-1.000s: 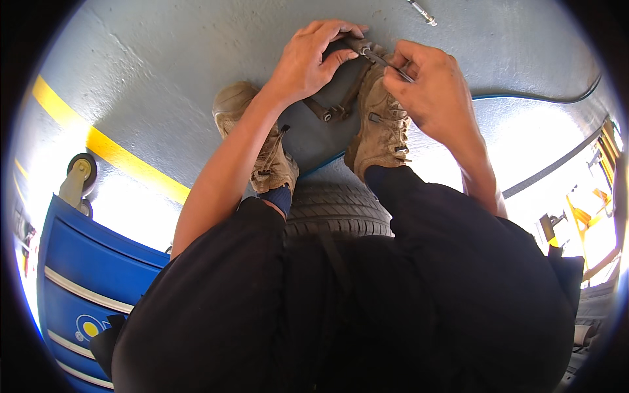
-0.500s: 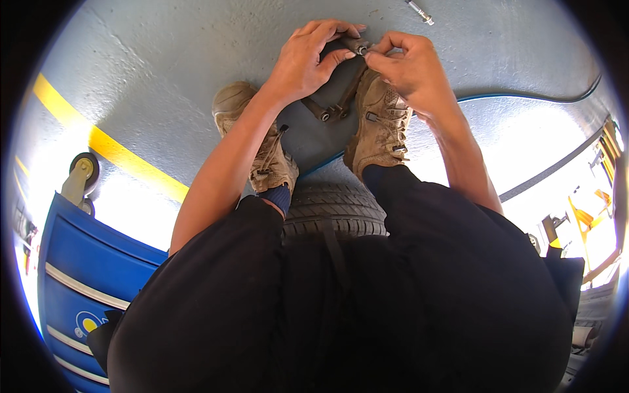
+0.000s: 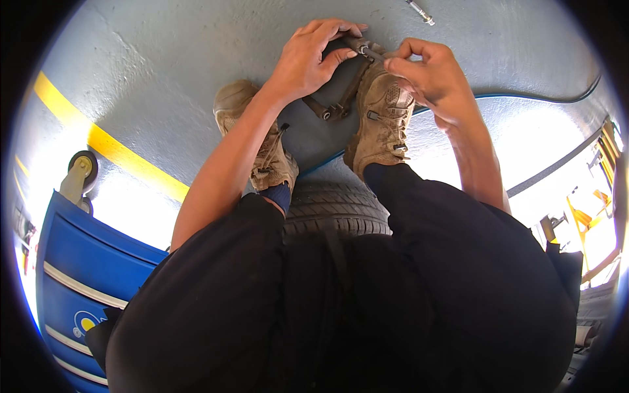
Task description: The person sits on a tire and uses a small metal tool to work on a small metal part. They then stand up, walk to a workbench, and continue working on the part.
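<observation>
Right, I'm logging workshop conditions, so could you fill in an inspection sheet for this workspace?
Surface: grey floor, glossy, with a yellow line and bright glare patches.
Job's things: dark metal part with a slim dark rod at its end; whether inserted, cannot tell.
Clutter: silver tool on the floor, cut off by the picture's upper edge; dark metal pieces between the boots.
Hands: left hand grips the part; right hand pinches the rod.
Cables: blue cable or hose across the floor at right.
Surroundings: blue drawer cabinet on casters at left; tire partly hidden by the trousers.
</observation>
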`<state>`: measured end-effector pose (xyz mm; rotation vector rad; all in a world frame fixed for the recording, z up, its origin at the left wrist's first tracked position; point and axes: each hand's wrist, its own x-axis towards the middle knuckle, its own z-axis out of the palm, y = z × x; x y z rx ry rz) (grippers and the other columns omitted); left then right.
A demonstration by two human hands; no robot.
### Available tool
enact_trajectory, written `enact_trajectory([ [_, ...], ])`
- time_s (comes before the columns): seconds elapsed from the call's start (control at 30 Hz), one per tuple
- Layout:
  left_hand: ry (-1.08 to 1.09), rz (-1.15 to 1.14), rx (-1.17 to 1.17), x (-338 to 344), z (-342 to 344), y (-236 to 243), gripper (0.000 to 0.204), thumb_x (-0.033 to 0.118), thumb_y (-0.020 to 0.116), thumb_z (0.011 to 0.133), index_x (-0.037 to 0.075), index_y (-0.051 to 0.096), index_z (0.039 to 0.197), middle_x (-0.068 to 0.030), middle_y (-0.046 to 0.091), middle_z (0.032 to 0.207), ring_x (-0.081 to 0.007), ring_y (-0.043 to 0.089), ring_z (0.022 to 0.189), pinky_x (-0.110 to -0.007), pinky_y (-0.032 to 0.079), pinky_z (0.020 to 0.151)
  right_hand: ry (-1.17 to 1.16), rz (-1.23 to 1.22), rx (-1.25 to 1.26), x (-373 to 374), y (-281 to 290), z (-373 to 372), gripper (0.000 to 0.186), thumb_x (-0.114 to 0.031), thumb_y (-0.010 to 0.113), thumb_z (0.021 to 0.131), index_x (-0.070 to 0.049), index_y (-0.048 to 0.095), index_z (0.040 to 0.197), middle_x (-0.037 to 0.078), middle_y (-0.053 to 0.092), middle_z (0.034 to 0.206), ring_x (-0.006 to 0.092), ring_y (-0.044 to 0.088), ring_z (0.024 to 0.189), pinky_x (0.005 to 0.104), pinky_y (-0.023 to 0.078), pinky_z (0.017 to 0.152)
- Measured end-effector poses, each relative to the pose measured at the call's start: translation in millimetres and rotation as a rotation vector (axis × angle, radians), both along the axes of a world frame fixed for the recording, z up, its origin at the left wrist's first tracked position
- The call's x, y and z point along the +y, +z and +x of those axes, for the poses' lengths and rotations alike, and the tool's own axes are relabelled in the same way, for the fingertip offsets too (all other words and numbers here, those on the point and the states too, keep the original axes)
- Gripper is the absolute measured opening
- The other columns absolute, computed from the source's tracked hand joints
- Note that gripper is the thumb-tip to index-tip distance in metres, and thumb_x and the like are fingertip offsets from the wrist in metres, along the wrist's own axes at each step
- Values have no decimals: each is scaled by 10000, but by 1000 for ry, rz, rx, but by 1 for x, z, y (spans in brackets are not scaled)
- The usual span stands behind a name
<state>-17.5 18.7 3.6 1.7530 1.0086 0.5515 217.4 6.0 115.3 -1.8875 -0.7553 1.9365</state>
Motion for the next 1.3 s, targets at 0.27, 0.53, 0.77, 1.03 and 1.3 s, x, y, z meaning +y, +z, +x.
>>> enact_trajectory([
  [0.27,25,-60,-86,-2,-2,-11,376,212,788,1006,155,704,1369,-12,786,1290,-283,672,1294,-471,473,1158,-38,-66,38,1,2,2,161,-132,791,957,21,748,930,21,639,727,55,529,607,254,332,530],
  [0.53,8,-35,-37,0,-1,-5,347,216,786,1011,156,706,1343,7,779,1344,-279,678,1283,-452,483,1144,-37,63,56,-2,-5,-6,161,-126,796,937,21,738,905,-3,618,698,56,525,616,263,346,555],
  [0.77,-19,-37,-14,4,4,2,327,63,767,1007,89,684,1322,-20,766,1416,-303,681,1308,-426,555,1142,40,104,-72,-3,-26,-12,167,-118,779,946,16,712,872,-4,626,693,37,521,622,263,346,551],
  [1.03,-3,-37,-49,3,3,2,327,50,769,1003,73,681,1317,-47,771,1402,-295,688,1320,-412,571,1141,398,270,-409,3,-10,-13,195,-224,748,923,-30,724,926,105,699,706,228,653,625,407,505,625],
  [1.3,5,-51,-52,2,2,2,333,68,780,995,79,684,1313,-41,779,1389,-300,687,1298,-426,571,1128,623,235,-592,8,23,-23,190,-229,730,912,-59,741,995,145,753,834,361,732,771,494,565,763],
])
